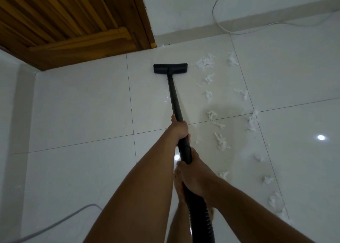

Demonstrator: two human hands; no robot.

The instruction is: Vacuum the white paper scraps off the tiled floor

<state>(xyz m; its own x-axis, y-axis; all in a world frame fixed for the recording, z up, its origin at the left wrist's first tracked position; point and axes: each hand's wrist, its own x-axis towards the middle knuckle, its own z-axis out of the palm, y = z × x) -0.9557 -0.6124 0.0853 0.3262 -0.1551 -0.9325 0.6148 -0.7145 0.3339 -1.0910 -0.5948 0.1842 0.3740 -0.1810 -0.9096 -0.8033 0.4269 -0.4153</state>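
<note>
A black vacuum wand (174, 99) runs from my hands to its flat black floor head (170, 68), which lies on the white tiled floor (82, 104) near the door. My left hand (179, 127) grips the wand higher up its tube. My right hand (193, 173) grips the lower end where the ribbed black hose (202, 218) joins. White paper scraps (205, 63) lie just right of the head, and several more scraps (219, 140) trail down the floor on the right side.
A wooden door (73, 22) stands at the upper left above the floor head. A white wall (184, 9) with a pale skirting runs along the back. A thin white cable (239, 32) lies by it, a grey cord (55, 224) at the lower left. My bare foot (178, 184) shows beneath my hands.
</note>
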